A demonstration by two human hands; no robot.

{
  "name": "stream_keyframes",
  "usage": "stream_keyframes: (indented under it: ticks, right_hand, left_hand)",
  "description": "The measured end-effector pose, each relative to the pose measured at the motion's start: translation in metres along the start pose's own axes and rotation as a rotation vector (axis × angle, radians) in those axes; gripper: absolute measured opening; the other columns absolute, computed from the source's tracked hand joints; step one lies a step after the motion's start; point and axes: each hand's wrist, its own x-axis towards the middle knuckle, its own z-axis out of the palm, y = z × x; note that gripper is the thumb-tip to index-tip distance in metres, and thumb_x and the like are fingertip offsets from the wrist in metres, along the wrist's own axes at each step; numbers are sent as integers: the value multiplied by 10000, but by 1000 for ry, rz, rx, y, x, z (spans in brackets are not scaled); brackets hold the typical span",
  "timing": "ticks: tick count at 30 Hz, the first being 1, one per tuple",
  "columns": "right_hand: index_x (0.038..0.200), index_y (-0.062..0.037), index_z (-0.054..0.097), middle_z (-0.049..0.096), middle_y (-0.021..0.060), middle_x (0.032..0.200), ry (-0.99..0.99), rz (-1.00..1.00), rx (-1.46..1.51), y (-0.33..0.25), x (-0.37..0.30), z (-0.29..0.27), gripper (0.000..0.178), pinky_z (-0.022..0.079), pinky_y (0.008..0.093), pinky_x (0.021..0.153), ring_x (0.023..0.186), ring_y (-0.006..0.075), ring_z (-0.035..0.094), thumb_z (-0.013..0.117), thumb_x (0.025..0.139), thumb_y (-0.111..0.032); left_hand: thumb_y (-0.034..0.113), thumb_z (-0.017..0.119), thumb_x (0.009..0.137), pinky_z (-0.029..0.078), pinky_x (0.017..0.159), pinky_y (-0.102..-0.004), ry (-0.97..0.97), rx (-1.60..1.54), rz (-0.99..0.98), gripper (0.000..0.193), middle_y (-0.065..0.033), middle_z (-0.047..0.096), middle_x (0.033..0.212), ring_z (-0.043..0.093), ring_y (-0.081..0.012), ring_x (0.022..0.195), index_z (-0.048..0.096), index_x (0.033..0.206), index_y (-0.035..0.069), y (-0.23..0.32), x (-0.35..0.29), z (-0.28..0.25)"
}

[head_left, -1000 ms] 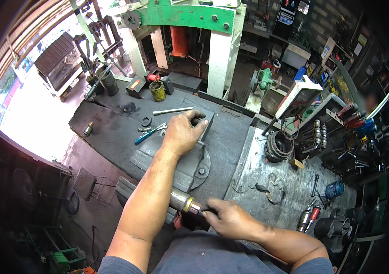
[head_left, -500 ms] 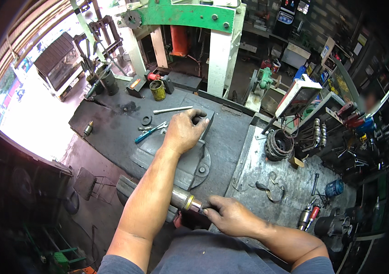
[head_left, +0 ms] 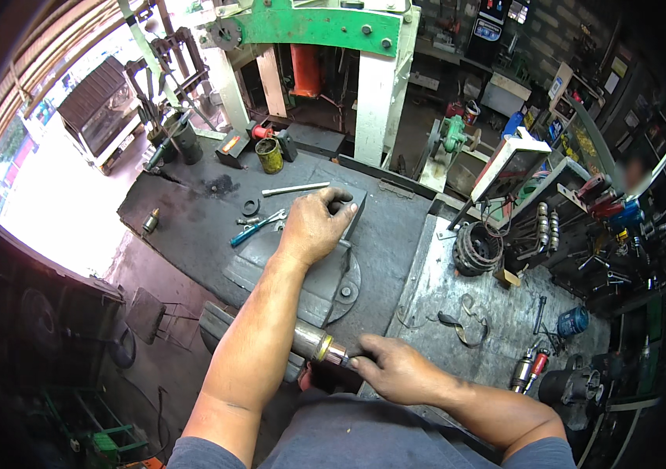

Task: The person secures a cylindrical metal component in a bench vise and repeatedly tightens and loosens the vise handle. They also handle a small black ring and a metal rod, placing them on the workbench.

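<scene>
A grey bench vise [head_left: 282, 283] is bolted to the dark workbench. My left hand [head_left: 316, 223] lies on its far end, fingers curled over the block, and my forearm crosses above the jaws. Held crosswise at the vise's near end is a metal cylinder with a yellowish ring [head_left: 311, 341], its left part hidden by that forearm. From its right end juts a narrower shiny shaft [head_left: 337, 355]. My right hand [head_left: 395, 369] closes its thumb and fingers around the shaft's tip. Beyond the vise lie a blue-handled ratchet [head_left: 258, 227], a metal bar [head_left: 295, 189] and a black ring [head_left: 251, 207].
A yellow can [head_left: 269, 156] stands at the bench's far side, before a green-and-white press frame [head_left: 309, 30]. On the metal-topped bench [head_left: 426, 313] at right lie a strap [head_left: 466, 331], a ribbed round part [head_left: 478, 248], a blue can [head_left: 573, 321] and several tools.
My right hand has shifted very slightly at the shaft's tip, showing a little more of the shaft. My left hand stays on the vise.
</scene>
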Motion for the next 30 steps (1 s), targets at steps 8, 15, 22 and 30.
stream_keyframes:
  ticks: [8, 15, 22, 30]
  right_hand:
    - [1026, 5, 618, 667, 249, 877, 34, -2, -67, 9, 2, 4, 240, 526, 510, 759, 829, 425, 685, 658, 1049, -231]
    - [1013, 2, 621, 692, 272, 809, 31, -28, -3, 2, -3, 2, 185, 542, 545, 739, 820, 475, 717, 641, 1036, -180]
    - [1029, -9, 617, 676, 253, 850, 12, -37, 29, 7, -3, 2, 217, 532, 527, 731, 803, 462, 692, 647, 1051, -224]
    - [1051, -11, 618, 676, 242, 858, -10, -28, 57, 5, 1, 2, 207, 534, 507, 737, 807, 428, 697, 648, 1051, -216]
  left_hand:
    - [280, 769, 955, 613, 890, -413, -31, 45, -45, 354, -223, 802, 1067, 794, -326, 979, 787, 1172, 1, 0, 1, 1]
    - [292, 767, 960, 613, 886, -411, -34, 36, -6, 365, -229, 801, 1061, 793, -327, 967, 786, 1179, 0, 0, 0, 0]
    - [288, 773, 960, 611, 870, -399, -11, 28, -33, 353, -219, 804, 1042, 793, -310, 952, 791, 1168, 2, 2, 0, 2]
    - [284, 779, 954, 609, 864, -402, -23, 25, -36, 362, -225, 802, 1049, 790, -316, 944, 786, 1172, -5, -2, 0, 3]
